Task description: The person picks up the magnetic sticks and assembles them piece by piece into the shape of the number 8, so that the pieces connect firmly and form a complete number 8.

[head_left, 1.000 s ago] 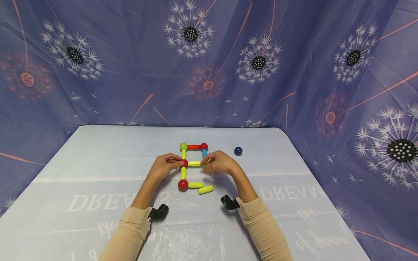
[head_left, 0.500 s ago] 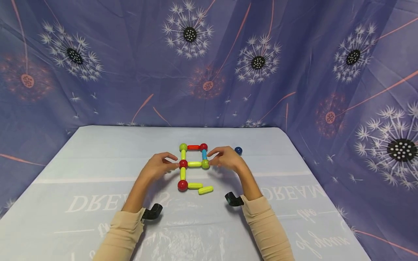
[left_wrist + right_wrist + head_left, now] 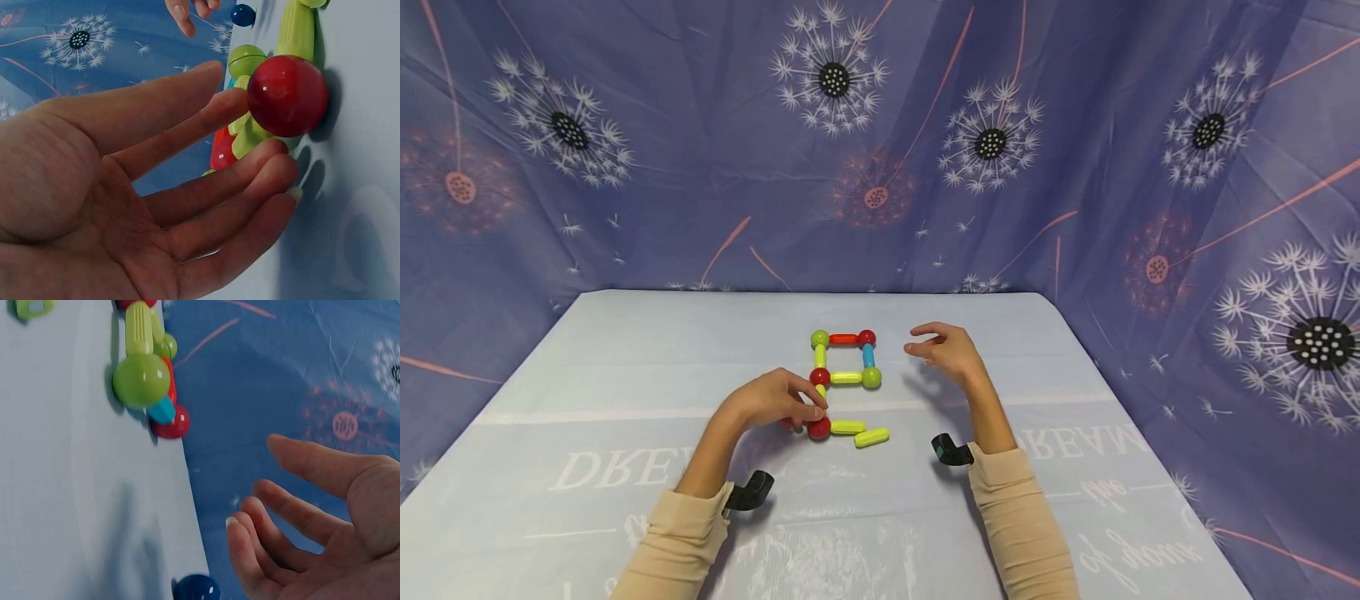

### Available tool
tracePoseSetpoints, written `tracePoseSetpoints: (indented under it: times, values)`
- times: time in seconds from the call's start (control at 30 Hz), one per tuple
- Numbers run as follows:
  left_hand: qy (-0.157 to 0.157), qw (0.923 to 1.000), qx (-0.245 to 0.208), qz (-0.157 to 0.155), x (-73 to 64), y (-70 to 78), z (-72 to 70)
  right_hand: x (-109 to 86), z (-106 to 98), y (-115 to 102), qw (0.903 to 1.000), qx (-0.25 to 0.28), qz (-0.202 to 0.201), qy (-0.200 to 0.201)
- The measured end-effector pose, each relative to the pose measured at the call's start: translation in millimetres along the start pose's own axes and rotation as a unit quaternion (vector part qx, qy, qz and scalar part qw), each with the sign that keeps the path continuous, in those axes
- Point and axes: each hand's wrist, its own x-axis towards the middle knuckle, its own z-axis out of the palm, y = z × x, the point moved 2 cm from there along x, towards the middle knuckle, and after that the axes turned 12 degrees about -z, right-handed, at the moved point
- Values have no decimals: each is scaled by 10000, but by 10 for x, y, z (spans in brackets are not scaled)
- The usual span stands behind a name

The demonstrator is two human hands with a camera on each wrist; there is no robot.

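Note:
On the table lies a flat figure of rods and balls: a square with a green ball (image 3: 820, 339), a red rod (image 3: 844, 339), a red ball (image 3: 867, 338), a blue rod (image 3: 868, 356) and another green ball (image 3: 871, 377). Below it a yellow-green rod leads to the lower red ball (image 3: 287, 95), which has another such rod (image 3: 847, 427) at its side. My left hand (image 3: 772, 400) is at this lower ball, fingers loosely bent, the thumb apart from it. Right of the square, my right hand (image 3: 951, 348) hovers with nothing in its loose fingers.
A loose yellow-green rod (image 3: 872, 437) lies beside the figure's lower rod. The dark blue ball (image 3: 197, 587) is on the table, hidden by my right hand in the head view. A patterned cloth (image 3: 700, 167) hangs behind the table.
My right hand has left the green ball at the square's lower right corner and moved right. My left hand has come down from the middle red ball to the lower red ball.

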Motion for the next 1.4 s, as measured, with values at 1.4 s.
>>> tracePoseSetpoints:
  times: [1.4]
  values:
    - [161, 9991, 397, 18, 30, 5, 92, 106, -326, 605, 9939, -487, 605, 788]
